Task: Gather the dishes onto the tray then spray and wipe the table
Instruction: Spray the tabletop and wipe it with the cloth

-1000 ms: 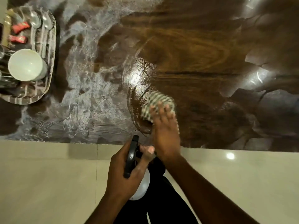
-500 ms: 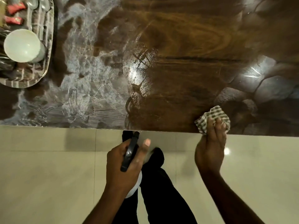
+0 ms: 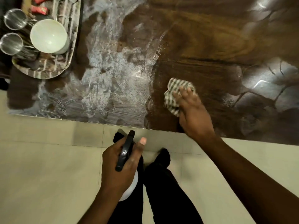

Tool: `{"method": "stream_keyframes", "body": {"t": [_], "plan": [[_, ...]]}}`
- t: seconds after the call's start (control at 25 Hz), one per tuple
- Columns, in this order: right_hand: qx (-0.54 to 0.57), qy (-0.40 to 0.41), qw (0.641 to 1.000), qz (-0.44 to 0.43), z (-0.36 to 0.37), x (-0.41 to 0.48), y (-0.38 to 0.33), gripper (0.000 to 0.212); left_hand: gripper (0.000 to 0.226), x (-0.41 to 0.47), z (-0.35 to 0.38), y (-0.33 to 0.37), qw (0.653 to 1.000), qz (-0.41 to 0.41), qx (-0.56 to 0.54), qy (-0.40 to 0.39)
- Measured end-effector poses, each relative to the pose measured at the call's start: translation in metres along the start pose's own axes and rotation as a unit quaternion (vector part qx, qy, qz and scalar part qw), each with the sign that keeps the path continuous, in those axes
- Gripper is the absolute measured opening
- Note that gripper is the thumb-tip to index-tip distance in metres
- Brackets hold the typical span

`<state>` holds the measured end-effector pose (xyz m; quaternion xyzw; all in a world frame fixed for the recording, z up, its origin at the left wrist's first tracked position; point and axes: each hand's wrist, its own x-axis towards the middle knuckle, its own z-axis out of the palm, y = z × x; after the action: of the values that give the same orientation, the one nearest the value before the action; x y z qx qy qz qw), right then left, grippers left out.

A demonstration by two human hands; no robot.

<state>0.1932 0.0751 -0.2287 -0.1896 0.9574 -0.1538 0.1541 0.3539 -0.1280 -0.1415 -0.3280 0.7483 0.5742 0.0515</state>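
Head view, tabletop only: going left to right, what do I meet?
Steel glasses → white bowl → white spray streaks → checked cloth, with the right hand on it.

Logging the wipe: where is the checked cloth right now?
In the head view the checked cloth lies on the table, right of centre near its front edge, held under the right hand, just right of the whitish spray film.
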Motion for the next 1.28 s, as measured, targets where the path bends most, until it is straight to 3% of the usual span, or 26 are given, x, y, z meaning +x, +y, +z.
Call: {"method": "stream_keyframes", "body": {"t": [0.08,0.16,0.24,0.32,0.4,0.44,0.48,0.56,0.64,0.72,0.76,0.84,0.92,1.0,1.08,1.16,1.24,1.28], "plan": [[0.039,0.056,0.992,0.106,0.009,0.03,-0.03,0.065,0.062,0.01,-0.009,-0.002,1.0,-0.007,0.004,0.009],[0.069,0.078,0.987,0.123,0.03,0.038,-0.072,0.063,0.061,0.019,-0.014,-0.001,1.0,-0.014,-0.009,0.006],[0.046,0.033,0.998,0.022,0.052,0.016,-0.11,0.066,0.046,0.027,-0.018,0.001,0.999,-0.01,-0.051,0.006],[-0.001,-0.045,0.988,-0.148,0.063,-0.014,-0.119,0.067,0.025,0.033,-0.022,0.004,0.996,0.005,-0.084,-0.009],[-0.037,-0.083,0.96,-0.263,0.051,-0.013,-0.095,0.069,0.032,0.041,-0.028,0.001,0.996,0.017,-0.083,0.0],[-0.056,-0.079,0.958,-0.272,0.04,-0.001,-0.08,0.071,0.04,0.044,-0.031,-0.001,0.998,0.018,-0.067,0.009],[-0.069,-0.059,0.966,-0.243,0.031,0.015,-0.066,0.072,0.047,0.047,-0.034,-0.003,0.999,0.015,-0.046,0.019],[-0.054,-0.002,0.993,-0.106,0.011,0.057,-0.045,0.066,0.059,0.052,-0.039,-0.007,0.999,0.003,-0.019,0.034],[-0.013,0.051,0.998,0.019,0.006,0.091,-0.052,0.062,0.066,0.056,-0.043,-0.011,0.999,-0.007,-0.012,0.042],[0.018,0.066,0.996,0.054,0.026,0.094,-0.089,0.062,0.063,0.062,-0.047,-0.012,0.999,-0.01,-0.015,0.04],[0.025,0.053,0.998,0.022,0.041,0.083,-0.11,0.062,0.058,0.066,-0.049,-0.013,0.999,-0.01,-0.023,0.037],[0.021,-0.02,0.991,-0.132,0.066,0.044,-0.143,0.064,0.042,0.074,-0.054,-0.013,0.999,0.002,-0.039,0.025],[-0.005,-0.084,0.951,-0.299,0.072,0.019,-0.141,0.058,0.028,0.081,-0.059,-0.011,0.999,0.02,-0.036,0.005],[-0.04,-0.098,0.925,-0.365,0.054,0.031,-0.11,0.056,0.03,0.085,-0.063,-0.009,0.999,0.021,-0.042,-0.004],[-0.041,-0.062,0.959,-0.274,0.032,0.063,-0.08,0.06,0.036,0.091,-0.068,-0.009,0.999,0.012,-0.029,-0.007],[-0.012,0.001,0.995,-0.097,0.011,0.102,-0.066,0.067,0.044,0.098,-0.072,-0.007,1.0,0.012,-0.006,-0.008],[0.024,0.067,0.997,0.026,0.009,0.131,-0.083,0.065,0.053,0.104,-0.074,-0.004,1.0,0.001,0.007,-0.004],[0.039,0.076,0.995,0.046,0.017,0.135,-0.102,0.065,0.058,0.107,-0.075,-0.002,1.0,-0.005,0.011,0.003]]}}
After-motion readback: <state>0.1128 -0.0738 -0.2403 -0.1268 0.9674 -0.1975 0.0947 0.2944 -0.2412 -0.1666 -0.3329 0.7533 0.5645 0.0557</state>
